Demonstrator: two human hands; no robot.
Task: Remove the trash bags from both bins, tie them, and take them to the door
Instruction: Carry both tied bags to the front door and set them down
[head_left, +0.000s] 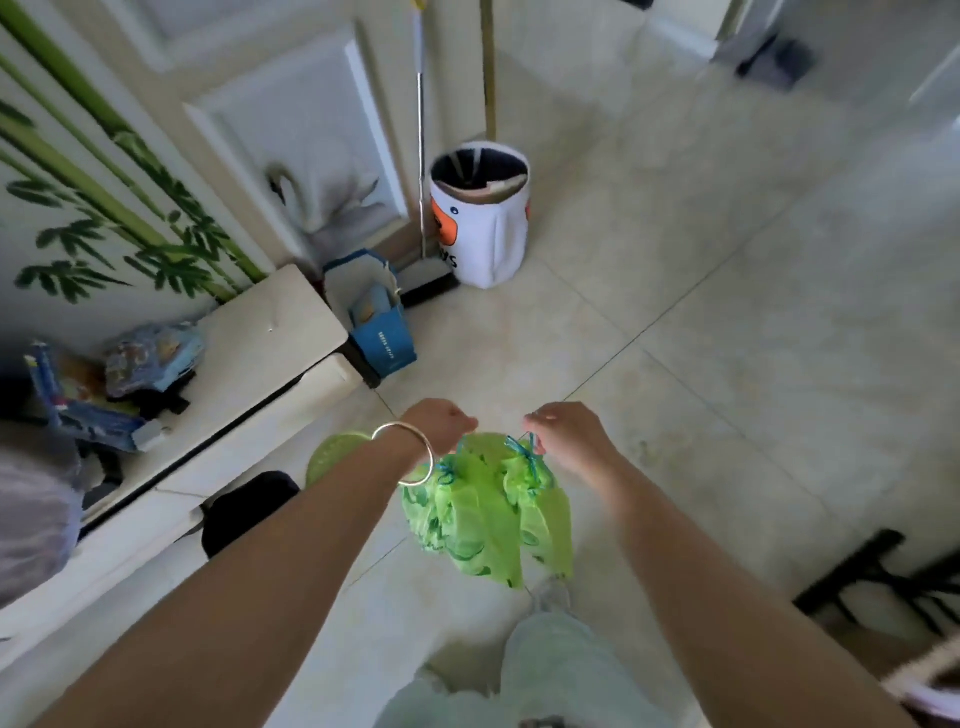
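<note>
Green, translucent and gathered, two trash bags, apparently, were pinched by blue drawstrings in left hand and right hand.

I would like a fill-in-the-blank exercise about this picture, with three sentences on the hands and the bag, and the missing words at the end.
1. The trash bag held by the two hands is ____ in colour.
2. The bangle is worn on the ____ wrist.
3. The right hand pinches the bag's blue ____, while the left hand grips the other side.

Missing words: green; left; drawstring
</note>
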